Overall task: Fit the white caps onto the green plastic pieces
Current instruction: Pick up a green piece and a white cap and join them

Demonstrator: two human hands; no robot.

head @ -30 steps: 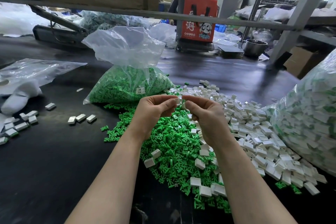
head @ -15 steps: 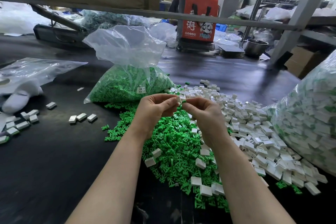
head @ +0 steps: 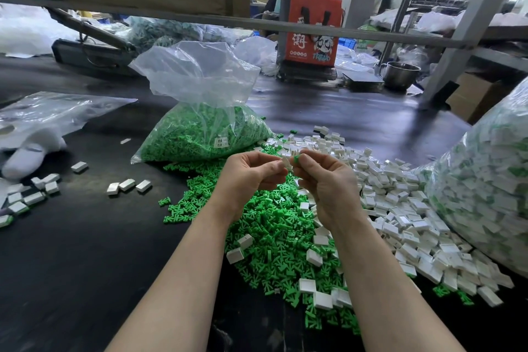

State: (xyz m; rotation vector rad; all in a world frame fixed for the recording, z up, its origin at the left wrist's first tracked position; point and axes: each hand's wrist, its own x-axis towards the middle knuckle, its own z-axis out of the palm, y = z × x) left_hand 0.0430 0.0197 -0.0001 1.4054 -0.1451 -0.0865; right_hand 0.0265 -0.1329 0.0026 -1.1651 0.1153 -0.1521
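The left hand (head: 251, 174) pinched a white cap (head: 285, 162) in its grip, touching the green piece (head: 297, 158) pinched by the right hand (head: 328, 180) at 3 o'clock.

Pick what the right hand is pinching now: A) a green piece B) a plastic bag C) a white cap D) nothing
A: the right hand pinches a green piece at its fingertips, while the left hand holds the white cap against it.

red paper bag (head: 311, 28) | metal pot (head: 400, 74) | cardboard box (head: 474, 97) | white glove (head: 27, 156)
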